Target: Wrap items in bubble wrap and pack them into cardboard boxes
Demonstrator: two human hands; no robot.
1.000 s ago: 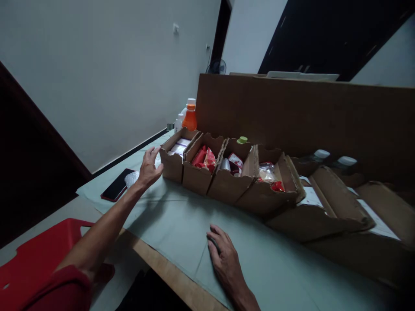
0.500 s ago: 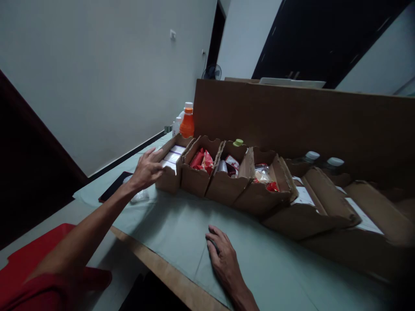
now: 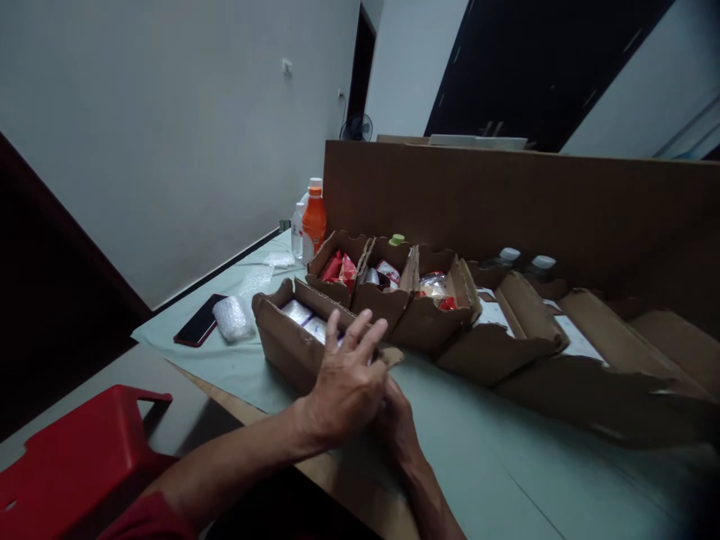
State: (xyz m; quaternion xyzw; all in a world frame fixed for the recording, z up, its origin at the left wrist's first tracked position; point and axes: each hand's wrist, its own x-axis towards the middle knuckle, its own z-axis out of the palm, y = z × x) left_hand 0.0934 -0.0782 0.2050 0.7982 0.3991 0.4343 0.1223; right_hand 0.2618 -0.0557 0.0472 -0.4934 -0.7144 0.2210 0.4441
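Note:
A long narrow cardboard box (image 3: 292,352) stands at an angle on the green-covered table, apart from the row behind it. White packets in clear wrap (image 3: 309,319) lie inside. My left hand (image 3: 349,375) is over the near right end of this box, its fingers stretched and apart; whether they touch the packets cannot be made out. Close behind it, my right hand (image 3: 394,424) is at the same end of the box, its fingers mostly hidden by my left hand.
Behind is a row of cardboard boxes (image 3: 413,326) with red packets and other wrapped goods. A bubble-wrapped bundle (image 3: 233,319) and a phone (image 3: 199,320) lie at the left. An orange bottle (image 3: 313,217) stands at the back. A red stool (image 3: 95,442) is beside the table.
The box of white packets has come out of the row toward me and turned. My left hand moved right with it, and my right hand rose from the table to its near end.

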